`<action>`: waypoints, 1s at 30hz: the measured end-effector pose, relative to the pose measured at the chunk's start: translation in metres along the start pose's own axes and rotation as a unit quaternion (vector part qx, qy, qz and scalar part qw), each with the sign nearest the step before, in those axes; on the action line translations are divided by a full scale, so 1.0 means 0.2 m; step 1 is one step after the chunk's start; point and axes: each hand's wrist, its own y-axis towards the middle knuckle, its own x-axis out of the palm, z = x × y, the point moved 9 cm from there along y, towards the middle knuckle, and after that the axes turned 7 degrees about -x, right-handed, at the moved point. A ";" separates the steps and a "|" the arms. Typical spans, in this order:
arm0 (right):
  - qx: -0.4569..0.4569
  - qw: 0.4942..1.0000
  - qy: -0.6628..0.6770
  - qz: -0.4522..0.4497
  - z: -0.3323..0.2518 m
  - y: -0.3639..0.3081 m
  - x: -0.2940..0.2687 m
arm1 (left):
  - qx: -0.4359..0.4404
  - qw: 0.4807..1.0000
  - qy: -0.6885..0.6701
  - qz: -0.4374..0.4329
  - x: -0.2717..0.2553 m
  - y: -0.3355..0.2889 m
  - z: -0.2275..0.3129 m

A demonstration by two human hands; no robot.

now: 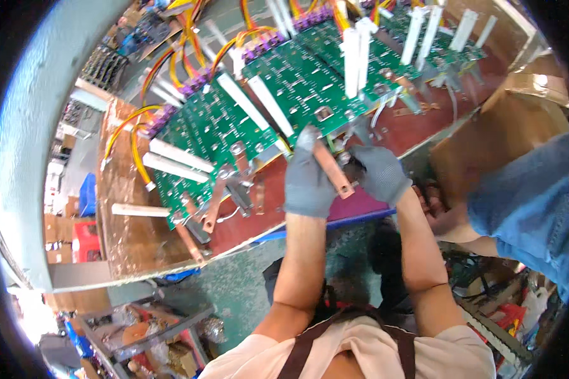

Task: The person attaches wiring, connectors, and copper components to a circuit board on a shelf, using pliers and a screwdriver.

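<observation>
A long green circuit board [310,69] lies across the bench, with white strips standing up from it and purple connectors along its far edge. At its near edge my left hand [306,183], in a grey glove, is closed on a flat copper bar [330,165] with a hole in its near end. The bar slants toward me, its far end by the board. My right hand [382,172], also gloved, is closed beside the bar, its fingertips bent toward the board's edge. What those fingers hold is hidden. More copper bars, such as one copper bar [214,205], stick out farther left.
The bench top [265,208] is reddish brown. Yellow, red and black wires [186,44] arch over the far side. Close on my right, a person in a blue garment [525,208] is beside a cardboard box [506,126]. A cluttered rack [152,341] stands lower left.
</observation>
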 end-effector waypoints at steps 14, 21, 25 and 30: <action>0.150 0.843 0.507 0.092 0.09 -0.06 -0.24 | -0.018 0.999 0.018 0.034 -0.04 0.00 -0.02; 0.152 0.653 0.725 0.156 0.10 -0.02 -0.18 | -0.022 1.000 0.011 0.008 -0.04 0.00 -0.04; 0.163 0.611 0.735 0.246 0.10 -0.01 -0.19 | -0.009 1.000 -0.002 0.007 -0.02 0.01 -0.02; 0.163 0.662 0.665 0.304 0.06 0.01 -0.20 | -0.008 0.999 -0.016 0.027 -0.03 0.02 -0.02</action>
